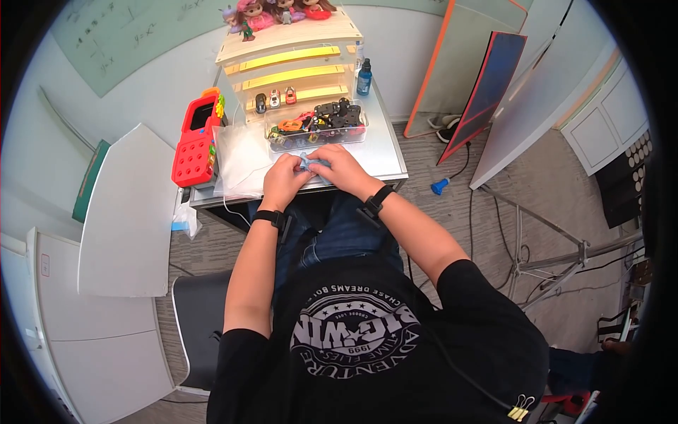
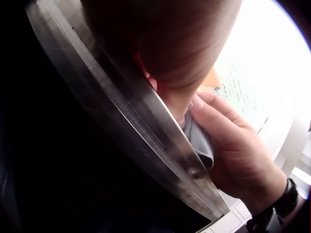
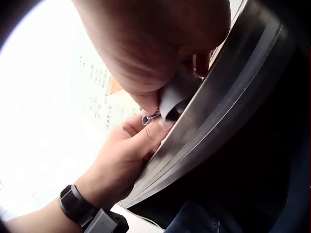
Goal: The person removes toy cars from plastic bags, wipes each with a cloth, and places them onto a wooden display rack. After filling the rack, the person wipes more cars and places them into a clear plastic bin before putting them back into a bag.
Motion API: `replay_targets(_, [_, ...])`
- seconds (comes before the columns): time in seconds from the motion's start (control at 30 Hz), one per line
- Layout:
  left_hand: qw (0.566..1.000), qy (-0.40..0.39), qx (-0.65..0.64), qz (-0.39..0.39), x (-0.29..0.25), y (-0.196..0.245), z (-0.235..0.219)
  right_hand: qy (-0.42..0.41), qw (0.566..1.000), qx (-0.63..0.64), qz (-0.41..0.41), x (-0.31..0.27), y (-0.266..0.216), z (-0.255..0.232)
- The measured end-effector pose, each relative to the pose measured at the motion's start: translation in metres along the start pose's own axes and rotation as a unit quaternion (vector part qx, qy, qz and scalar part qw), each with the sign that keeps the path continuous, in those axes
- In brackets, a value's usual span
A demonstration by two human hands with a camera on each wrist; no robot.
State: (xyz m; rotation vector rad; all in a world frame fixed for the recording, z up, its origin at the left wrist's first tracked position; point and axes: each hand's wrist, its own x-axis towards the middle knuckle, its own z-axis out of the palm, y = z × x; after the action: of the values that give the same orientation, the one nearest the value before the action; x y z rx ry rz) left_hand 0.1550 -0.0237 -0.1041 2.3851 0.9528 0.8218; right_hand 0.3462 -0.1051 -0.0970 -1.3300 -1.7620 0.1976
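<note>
Both hands are together at the table's front edge, working on a small blue-grey piece of cloth (image 1: 306, 162). My left hand (image 1: 282, 181) pinches its left side between thumb and fingers. From the right, my right hand (image 1: 344, 170) grips the other side, with the thumb lying over it. In the left wrist view the cloth (image 2: 198, 140) hangs in a fold below the right hand's thumb (image 2: 209, 116). Seen from the right wrist, the cloth (image 3: 176, 94) curls into a loose roll at the metal table edge (image 3: 194, 114). Most of the fingertips are hidden behind it.
Just beyond the hands stands a clear bin (image 1: 318, 138) of toy vehicles. Behind it, a wooden rack (image 1: 289, 53) carries toy cars and dolls. A plastic bag (image 1: 240, 159) and a red toy case (image 1: 195, 159) lie left; a blue bottle (image 1: 364, 78) stands at the back right.
</note>
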Motion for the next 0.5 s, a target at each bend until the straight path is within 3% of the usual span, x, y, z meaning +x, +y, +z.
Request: replay_targets(0.5, [0.998, -0.027, -0.062, 0.006, 0.001, -0.001, -0.006, -0.050, 0.997, -0.065, 0.001, -0.007, 0.011, -0.026])
